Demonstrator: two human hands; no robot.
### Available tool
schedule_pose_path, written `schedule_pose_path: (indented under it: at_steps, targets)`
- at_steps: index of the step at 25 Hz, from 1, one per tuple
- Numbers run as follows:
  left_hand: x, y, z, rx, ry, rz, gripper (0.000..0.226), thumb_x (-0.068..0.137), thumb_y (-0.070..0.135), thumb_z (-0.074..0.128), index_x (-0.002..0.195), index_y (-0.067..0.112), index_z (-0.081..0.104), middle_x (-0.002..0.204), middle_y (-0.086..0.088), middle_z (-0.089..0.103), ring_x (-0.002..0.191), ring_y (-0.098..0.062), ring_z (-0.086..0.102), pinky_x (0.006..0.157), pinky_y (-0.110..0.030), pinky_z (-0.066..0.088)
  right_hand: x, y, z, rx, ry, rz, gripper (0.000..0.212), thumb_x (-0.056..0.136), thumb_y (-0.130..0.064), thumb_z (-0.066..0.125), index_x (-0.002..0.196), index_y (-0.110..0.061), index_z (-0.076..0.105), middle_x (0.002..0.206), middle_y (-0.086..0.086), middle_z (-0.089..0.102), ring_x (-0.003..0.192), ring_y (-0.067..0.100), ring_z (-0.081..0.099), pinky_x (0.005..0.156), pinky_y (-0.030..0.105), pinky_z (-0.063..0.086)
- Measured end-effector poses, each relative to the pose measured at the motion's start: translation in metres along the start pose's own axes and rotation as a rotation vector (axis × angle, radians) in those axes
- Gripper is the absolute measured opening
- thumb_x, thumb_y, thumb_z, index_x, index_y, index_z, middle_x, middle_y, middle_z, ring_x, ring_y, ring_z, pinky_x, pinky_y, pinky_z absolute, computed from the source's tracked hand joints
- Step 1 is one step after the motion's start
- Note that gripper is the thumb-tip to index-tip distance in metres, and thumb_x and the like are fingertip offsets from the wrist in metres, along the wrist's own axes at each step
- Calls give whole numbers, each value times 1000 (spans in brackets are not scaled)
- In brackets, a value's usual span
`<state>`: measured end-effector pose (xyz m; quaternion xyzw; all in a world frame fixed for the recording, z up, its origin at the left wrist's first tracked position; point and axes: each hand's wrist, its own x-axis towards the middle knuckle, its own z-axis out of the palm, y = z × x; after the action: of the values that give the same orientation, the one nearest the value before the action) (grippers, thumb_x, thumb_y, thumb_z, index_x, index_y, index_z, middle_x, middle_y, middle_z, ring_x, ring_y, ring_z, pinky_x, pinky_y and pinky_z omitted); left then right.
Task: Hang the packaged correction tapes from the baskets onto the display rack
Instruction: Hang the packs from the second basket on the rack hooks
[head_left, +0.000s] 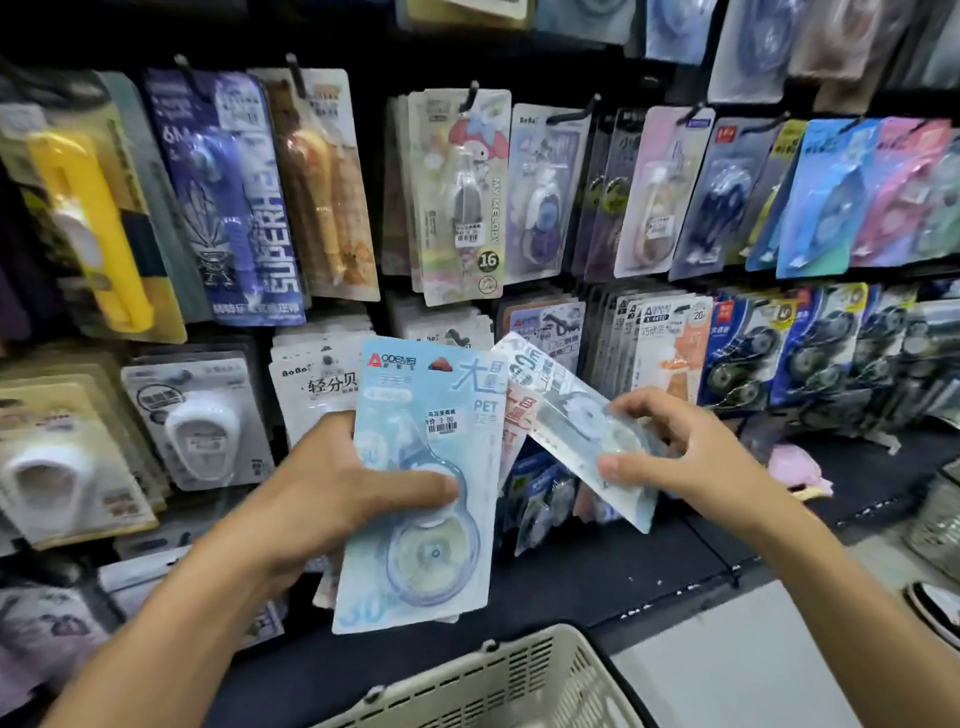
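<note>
Head cam looks down at both hands in front of a dark display rack (644, 78) w/ rows of hanging packaged correction tapes. Left hand (332, 493) grips a small stack of packs, fingers curled behind, thumb pressed across the front of the top one, a light-blue pack (431, 467) w/ a price sticker and a round clear tape shell; pack stands roughly upright, tilted a bit right, and edges of more packs show behind it. Right hand (670, 447) pinches a second pack (566, 415), thumb on the front near its lower edge, fingers curled round the back; this pack is turned diagonally, top corner pointing up-left, and it overlaps the right edge of the left-hand stack. Both packs are held in the air in front of the rack's lower rows, not on any hook. Beige plastic basket (519, 670) sits below at frame bottom, only its rim and slotted wall visible. Pink item (795, 467) lies on the dark shelf at right; can't tell what it is.
</note>
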<state>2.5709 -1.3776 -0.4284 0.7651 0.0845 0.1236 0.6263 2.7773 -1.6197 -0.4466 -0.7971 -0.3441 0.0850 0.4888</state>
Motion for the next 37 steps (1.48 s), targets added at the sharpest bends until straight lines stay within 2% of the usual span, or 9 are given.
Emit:
schedule_pose_path:
  at_steps: [7, 12, 16, 19, 25, 30, 33, 35, 37]
  targets:
    - [13, -14, 3, -198, 331, -19, 43, 47, 22, 92, 88, 29, 81, 93, -2, 81, 80, -23, 79, 57, -25, 59, 1, 11, 2, -146, 381, 191, 75, 51, -77, 69, 112, -36, 54, 118, -8, 63, 105, 22, 64, 88, 45, 54]
    - [20, -17, 15, -254, 314, -18, 37, 56, 18, 88, 93, 19, 80, 96, -4, 81, 82, -24, 79, 58, -25, 59, 4, 7, 14, -265, 348, 141, 69, 74, -68, 72, 130, -29, 57, 128, -3, 55, 117, 21, 54, 94, 41, 44]
    - [24, -16, 26, -320, 299, -8, 40, 55, 12, 90, 94, 14, 80, 96, -5, 81, 83, -22, 79, 60, -23, 59, 4, -1, 27, -561, 237, 158, 84, 80, -82, 47, 150, -36, 37, 164, 0, 24, 150, 21, 23, 117, 50, 24]
    - [27, -17, 39, -339, 309, 1, 38, 52, 16, 92, 88, 20, 82, 93, -5, 81, 81, -22, 79, 60, -24, 59, -7, -24, 63, 30, -40, 16, 64, 64, -76, 70, 120, -50, 54, 128, -15, 62, 109, -7, 60, 93, 28, 52]
    - [27, -20, 33, -486, 284, 9, 50, 54, 19, 88, 101, 7, 74, 96, -14, 80, 82, -28, 78, 61, -31, 62, 2, -19, 73, 663, 35, 86, 55, 67, -31, 91, 111, -12, 65, 103, 8, 78, 89, 26, 76, 62, 29, 60]
    - [28, -19, 32, -429, 435, 47, 37, 60, 18, 84, 95, 12, 76, 94, -12, 80, 83, -28, 78, 74, -40, 64, 16, 3, 23, 496, 351, 194, 40, 77, -25, 84, 113, -26, 65, 107, 1, 77, 69, 12, 72, 43, 20, 47]
    - [29, -19, 33, -456, 437, 35, 37, 61, 18, 83, 97, 12, 76, 95, -11, 80, 86, -29, 78, 78, -41, 62, 17, 15, 9, 406, 337, 195, 35, 83, -27, 82, 110, -36, 63, 105, -9, 75, 62, 5, 69, 39, 14, 42]
    - [28, -18, 36, -441, 437, 33, 34, 62, 19, 83, 94, 15, 77, 95, -10, 81, 86, -28, 78, 75, -40, 64, 17, 18, 9, 360, 329, 225, 36, 85, -30, 79, 116, -34, 62, 113, -12, 70, 66, 9, 70, 42, 17, 46]
    - [28, -17, 36, -441, 441, 38, 28, 60, 21, 85, 88, 17, 79, 93, -9, 81, 83, -26, 79, 69, -36, 65, 14, 19, 14, 192, 354, 287, 49, 89, -36, 74, 133, -31, 52, 129, -5, 59, 88, 18, 69, 66, 30, 58]
